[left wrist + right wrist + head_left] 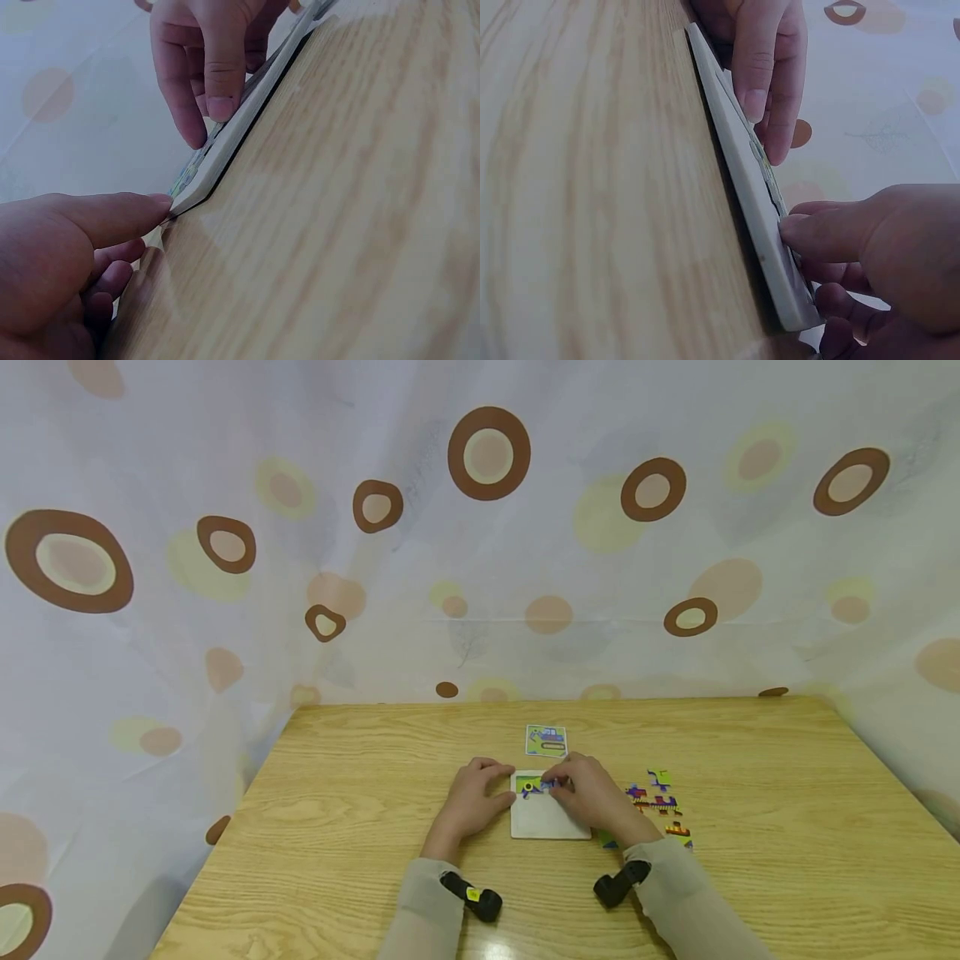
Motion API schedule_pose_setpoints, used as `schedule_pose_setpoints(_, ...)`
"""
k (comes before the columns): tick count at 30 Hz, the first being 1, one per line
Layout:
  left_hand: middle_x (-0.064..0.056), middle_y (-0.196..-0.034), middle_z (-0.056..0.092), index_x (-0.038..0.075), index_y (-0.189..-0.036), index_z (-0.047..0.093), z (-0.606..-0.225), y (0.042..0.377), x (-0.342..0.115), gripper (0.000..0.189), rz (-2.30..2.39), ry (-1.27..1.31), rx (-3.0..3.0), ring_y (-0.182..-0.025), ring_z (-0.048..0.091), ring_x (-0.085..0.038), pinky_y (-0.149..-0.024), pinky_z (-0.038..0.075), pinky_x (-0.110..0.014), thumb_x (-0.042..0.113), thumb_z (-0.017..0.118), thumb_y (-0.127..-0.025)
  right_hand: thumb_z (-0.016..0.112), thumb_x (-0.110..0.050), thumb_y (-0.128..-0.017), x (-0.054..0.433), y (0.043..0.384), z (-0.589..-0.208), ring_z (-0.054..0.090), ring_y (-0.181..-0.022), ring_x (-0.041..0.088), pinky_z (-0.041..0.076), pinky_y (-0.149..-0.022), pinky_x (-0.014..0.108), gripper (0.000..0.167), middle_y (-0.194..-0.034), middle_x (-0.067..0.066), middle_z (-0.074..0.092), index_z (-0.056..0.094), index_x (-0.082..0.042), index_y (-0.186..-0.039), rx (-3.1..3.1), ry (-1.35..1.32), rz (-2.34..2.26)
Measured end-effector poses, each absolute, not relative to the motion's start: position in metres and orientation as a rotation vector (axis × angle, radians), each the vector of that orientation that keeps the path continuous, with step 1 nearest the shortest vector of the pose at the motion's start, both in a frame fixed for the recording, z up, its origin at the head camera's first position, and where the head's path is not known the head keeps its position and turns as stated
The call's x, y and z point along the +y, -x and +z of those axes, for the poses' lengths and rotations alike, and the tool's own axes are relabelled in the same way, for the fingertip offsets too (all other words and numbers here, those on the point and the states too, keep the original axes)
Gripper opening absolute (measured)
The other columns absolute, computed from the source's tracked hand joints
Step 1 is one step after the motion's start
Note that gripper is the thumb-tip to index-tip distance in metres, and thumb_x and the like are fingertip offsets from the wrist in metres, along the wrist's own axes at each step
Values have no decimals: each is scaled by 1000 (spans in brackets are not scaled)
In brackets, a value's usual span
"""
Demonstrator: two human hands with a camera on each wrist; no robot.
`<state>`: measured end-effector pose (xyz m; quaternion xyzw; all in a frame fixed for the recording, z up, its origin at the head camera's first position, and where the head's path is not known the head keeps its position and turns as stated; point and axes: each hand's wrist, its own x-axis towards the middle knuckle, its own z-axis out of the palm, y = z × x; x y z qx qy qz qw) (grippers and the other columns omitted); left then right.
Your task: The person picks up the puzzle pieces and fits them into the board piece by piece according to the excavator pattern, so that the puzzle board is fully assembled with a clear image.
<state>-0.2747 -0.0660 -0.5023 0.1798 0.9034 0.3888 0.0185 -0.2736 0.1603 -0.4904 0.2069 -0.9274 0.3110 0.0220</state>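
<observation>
A white puzzle tray lies on the table with several picture pieces in its upper part. A green and yellow puzzle piece sits at its upper left. My left hand touches the tray's left edge, thumb and index finger extended and apart. Over the upper right of the tray, my right hand pinches a blue puzzle piece between thumb and index finger, low against the tray. Fingers partly hide that piece. In the right wrist view, the thumb bears on the tray's top face.
Behind the tray lies a picture card showing a blue and purple digger on green. Several loose puzzle pieces are scattered to the right, some hidden under my right forearm. A patterned curtain hangs along the table's back edge.
</observation>
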Motion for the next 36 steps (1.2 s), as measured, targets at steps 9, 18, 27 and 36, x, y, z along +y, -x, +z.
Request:
schedule_pose_setpoints(9, -9, -132, 52, 13, -131, 65, -503, 275, -66, 39, 1211, -554, 2805, -124, 45, -31, -105, 36, -48, 21, 69, -93, 70, -3, -90, 160, 274, -489, 54, -81, 15, 47, -69, 34, 19, -95, 2, 61, 75, -8, -108, -2882, -627, 979)
schedule_pose_setpoints(18, -8, -132, 52, 13, -132, 64, -504, 276, -66, 40, 1196, -561, 2816, -123, 46, -31, -104, 37, -48, 21, 69, -93, 76, -6, -85, 159, 273, -487, 52, -81, 17, 46, -72, 36, 9, -93, 3, 59, 76, -8, -93, -2863, -516, 1007)
schedule_pose_setpoints(27, -9, -132, 52, 13, -132, 64, -504, 276, -66, 40, 1204, -559, 2808, -124, 45, -31, -105, 36, -48, 20, 68, -93, 75, -7, -86, 160, 274, -487, 54, -82, 17, 47, -74, 36, 10, -94, 2, 60, 77, -9, -96, -2879, -507, 1026)
schedule_pose_setpoints(36, -9, -132, 52, 12, -133, 63, -504, 276, -66, 40, 1207, -557, 2807, -125, 45, -31, -105, 36, -48, 20, 68, -93, 73, -9, -88, 160, 273, -484, 55, -84, 17, 49, -76, 38, 9, -93, 2, 60, 77, -10, -95, -2874, -516, 1033)
